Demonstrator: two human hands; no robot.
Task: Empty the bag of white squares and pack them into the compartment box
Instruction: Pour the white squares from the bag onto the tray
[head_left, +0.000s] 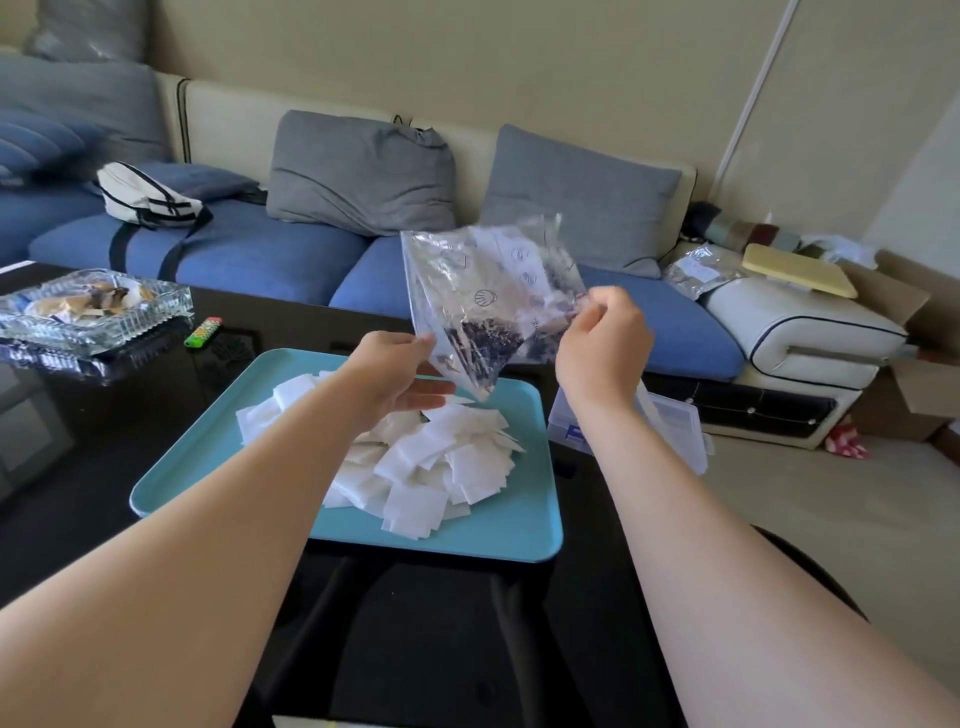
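A clear plastic bag (488, 291) hangs in the air above a light blue tray (519, 525). My right hand (602, 343) pinches the bag's right edge. At the bag's lower left edge is my left hand (400, 379), thumb against the plastic and fingers stretched out beneath it. A heap of several white squares (431, 457) lies on the tray under the bag. The clear compartment box (675, 426) sits on the table to the right of the tray, partly hidden by my right forearm.
The tray rests on a black glossy table (104, 441). A glass ashtray (93, 306) and a green lighter (202, 332) lie at the table's left. A blue sofa with grey cushions (358, 171) stands behind, with cardboard boxes (924, 384) at the far right.
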